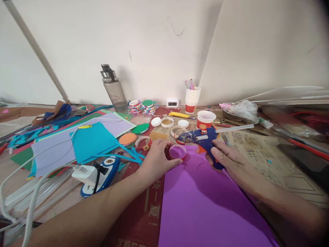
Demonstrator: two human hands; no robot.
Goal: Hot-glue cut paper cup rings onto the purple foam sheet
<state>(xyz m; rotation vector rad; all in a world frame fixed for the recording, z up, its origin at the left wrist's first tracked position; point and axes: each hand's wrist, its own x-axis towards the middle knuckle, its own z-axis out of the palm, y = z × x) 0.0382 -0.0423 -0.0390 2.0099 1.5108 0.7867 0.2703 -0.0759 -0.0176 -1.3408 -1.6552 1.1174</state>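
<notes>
The main item is a short red-and-white paper ring [178,146], seemingly cut from a cup, at the far left corner of the large bright-purple sheet [203,206]; purple shows through its round mouth. Its axis looks roughly upright.

The left hand [159,157] is nearer to it and has hold of it from the left of that corner — thumb along the near side, fingers about the far left side, spread no wider than the ring itself. The right hand [226,159], off the purple sheet's far right side, is closed around the handle of a dark-blue glue gun [209,136].

The gun's long axis runs across the purple sheet's far edge, its nozzle directed left and its translucent glue stick [236,128] projecting right. Seen from the head, the nozzle end sits just beyond the ring; whether it touches anything, and its height, cannot be told.

Markings: the white label on the gun is too small to read. Left of the purple sheet, a red printed sheet [138,212] bears pale Chinese characters — 夏 is legible, with an exclamation mark below. Well beyond the purple sheet, a white digital clock [172,103] appears to show 2:14. Also beyond it, a red-and-white paper cup [205,120] carries a round emblem, wording illegible. Print on the brown paper [252,151] to its right is blurred.
</notes>
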